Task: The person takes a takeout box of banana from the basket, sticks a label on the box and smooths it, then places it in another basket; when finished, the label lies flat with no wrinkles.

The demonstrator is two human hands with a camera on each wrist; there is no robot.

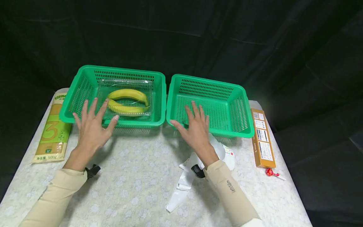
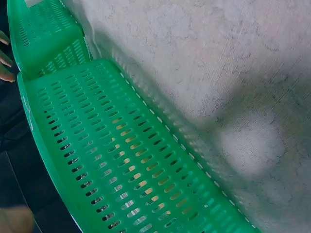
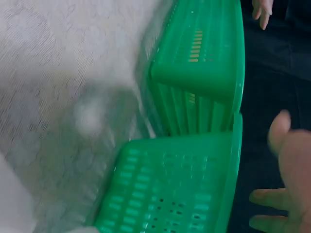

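Hovering | hands (image 1: 93, 129) (image 1: 197, 129) apart, splayed | slotted green plastic baskets (image 1: 122, 69) (image 1: 216, 112) | curved bananas (image 1: 129, 93) in clear box (image 1: 124, 82)

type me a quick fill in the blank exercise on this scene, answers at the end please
1. In the left basket, the clear plastic container holds two yellow ____.
2. The hand nearer this basket is the person's ____ one.
3. The large digit printed on the package at the left edge of the table is ____.
4. The orange box lies to the ____ of the right basket.

Missing words: bananas; left; 3; right.
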